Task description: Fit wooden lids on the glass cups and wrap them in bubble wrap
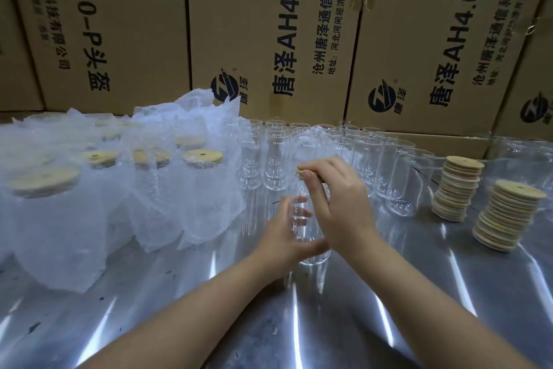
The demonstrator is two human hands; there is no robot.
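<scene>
Left hand curls round a clear cylindrical glass cup, upright over the glossy metal table. Right hand pinches a round pale wooden lid at the cup's mouth. Crinkled translucent bubble wrap lies left.

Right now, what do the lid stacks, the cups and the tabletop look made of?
Lid stacks: pale wood or bamboo, matte, layered disc edges. Cups: clear glass, glossy, see-through with highlights. Tabletop: likely polished sheet metal, streaky mirror glare.
</scene>
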